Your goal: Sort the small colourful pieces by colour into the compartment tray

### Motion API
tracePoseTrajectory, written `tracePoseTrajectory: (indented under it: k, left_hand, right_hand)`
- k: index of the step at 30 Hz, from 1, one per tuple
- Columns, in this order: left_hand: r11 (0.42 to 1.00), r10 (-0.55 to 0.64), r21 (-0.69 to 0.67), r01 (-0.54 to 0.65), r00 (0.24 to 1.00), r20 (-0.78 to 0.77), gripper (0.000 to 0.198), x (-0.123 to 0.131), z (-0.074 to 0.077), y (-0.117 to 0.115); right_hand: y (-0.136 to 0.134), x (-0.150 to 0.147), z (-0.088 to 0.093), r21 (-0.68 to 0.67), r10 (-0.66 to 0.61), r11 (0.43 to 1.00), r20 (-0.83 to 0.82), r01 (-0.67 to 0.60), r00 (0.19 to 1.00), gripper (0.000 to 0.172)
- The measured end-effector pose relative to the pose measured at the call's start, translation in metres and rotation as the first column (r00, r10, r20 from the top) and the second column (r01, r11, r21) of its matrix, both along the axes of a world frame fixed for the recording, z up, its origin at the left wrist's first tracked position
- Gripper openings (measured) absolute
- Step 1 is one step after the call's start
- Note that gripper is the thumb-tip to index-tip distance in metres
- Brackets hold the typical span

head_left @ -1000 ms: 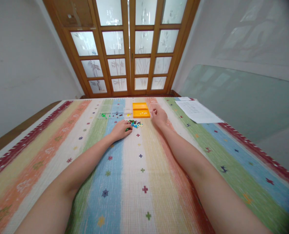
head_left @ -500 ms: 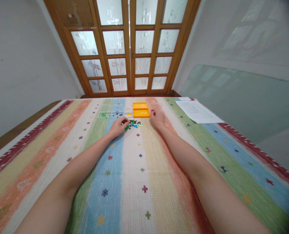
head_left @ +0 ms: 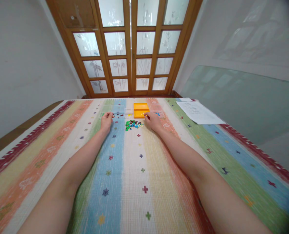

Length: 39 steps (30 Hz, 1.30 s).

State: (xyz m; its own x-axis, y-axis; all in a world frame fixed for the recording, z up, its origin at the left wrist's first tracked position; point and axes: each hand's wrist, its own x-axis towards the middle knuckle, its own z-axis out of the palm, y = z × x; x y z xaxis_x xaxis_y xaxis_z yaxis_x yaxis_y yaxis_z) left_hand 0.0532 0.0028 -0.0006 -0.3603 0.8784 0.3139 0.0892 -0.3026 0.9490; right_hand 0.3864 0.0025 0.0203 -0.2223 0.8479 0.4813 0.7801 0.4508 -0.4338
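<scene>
A heap of tiny coloured pieces (head_left: 132, 124), green, blue, dark red and pale yellow, lies on the striped tablecloth. My left hand (head_left: 106, 121) is left of the heap, over the near edge of a clear box (head_left: 112, 108) with green and dark red pieces inside. Its fingers are pinched together, and what they hold is too small to make out. My right hand (head_left: 152, 121) is closed at the near right corner of an orange box (head_left: 141, 106); whatever lies between its fingertips does not show. White pieces are in the orange box.
Beside the orange box stands another clear box (head_left: 156, 108) with blue pieces, partly behind my right hand. Yellow pieces (head_left: 129, 115) sit in a small clear container on the left. Printed paper sheets (head_left: 198, 112) lie at the right; a wooden glazed door (head_left: 132, 58) is beyond the table.
My left hand has moved from the heap leftward to the clear box. The right hand has shifted a little left and nearer, uncovering blue pieces in the right-hand clear box.
</scene>
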Motion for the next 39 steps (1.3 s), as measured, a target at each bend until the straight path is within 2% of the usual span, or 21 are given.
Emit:
tracePoseTrajectory:
  k: [5, 9, 13, 18, 21, 23, 26, 28, 30, 33, 39]
  left_hand:
    - [0.998, 0.057, -0.018, -0.057, 0.998, 0.0, 0.024, -0.005, -0.001, 0.002]
    - [0.998, 0.043, -0.037, -0.043, 0.999, 0.005, 0.026, -0.005, -0.003, 0.001]
    - [0.995, -0.037, -0.098, 0.035, 0.999, -0.014, 0.037, -0.004, 0.0, -0.001]
    - [0.948, -0.245, -0.221, 0.229, 0.968, -0.046, 0.066, -0.007, 0.006, -0.004]
    - [0.95, -0.266, -0.221, 0.22, 0.942, -0.207, 0.066, -0.005, 0.007, -0.009]
    - [0.965, -0.254, -0.169, 0.2, 0.871, -0.421, 0.054, -0.002, 0.007, -0.013]
    - [0.958, -0.251, -0.09, 0.272, 0.645, -0.722, 0.035, 0.008, 0.01, -0.023]
    - [0.939, -0.261, -0.096, 0.33, 0.502, -0.825, 0.031, 0.016, 0.013, -0.029]
    - [0.929, -0.265, -0.118, 0.352, 0.407, -0.874, 0.03, 0.022, 0.016, -0.034]
    - [0.929, -0.249, -0.123, 0.35, 0.342, -0.906, 0.027, 0.026, 0.017, -0.036]
    - [0.937, -0.241, -0.131, 0.323, 0.332, -0.912, 0.021, 0.024, 0.015, -0.033]
  right_hand:
    - [-0.007, -0.002, 0.007, -0.01, 0.042, 0.999, 0.029, -0.042, 0.999, 0.025]
    - [-0.011, -0.003, 0.009, -0.016, 0.058, 0.998, 0.02, -0.058, 0.998, 0.024]
    - [-0.009, -0.003, 0.006, -0.01, 0.069, 0.998, 0.02, -0.069, 0.997, 0.025]
    - [-0.004, -0.002, 0.001, 0.003, 0.09, 0.996, 0.018, -0.09, 0.996, 0.026]
    - [-0.003, -0.002, -0.001, 0.002, 0.096, 0.995, 0.022, -0.096, 0.995, 0.026]
    - [-0.003, -0.002, 0.0, 0.002, 0.099, 0.995, 0.029, -0.099, 0.995, 0.025]
    - [-0.004, -0.003, 0.001, 0.002, 0.096, 0.995, 0.053, -0.097, 0.994, 0.024]
    - [-0.004, -0.004, 0.002, -0.001, 0.096, 0.995, 0.068, -0.096, 0.993, 0.024]
    - [-0.005, -0.004, 0.002, -0.004, 0.098, 0.995, 0.078, -0.098, 0.992, 0.024]
    - [-0.005, -0.005, 0.003, 0.001, 0.107, 0.994, 0.083, -0.107, 0.991, 0.024]
    - [-0.006, -0.005, 0.002, -0.002, 0.107, 0.994, 0.09, -0.107, 0.99, 0.026]
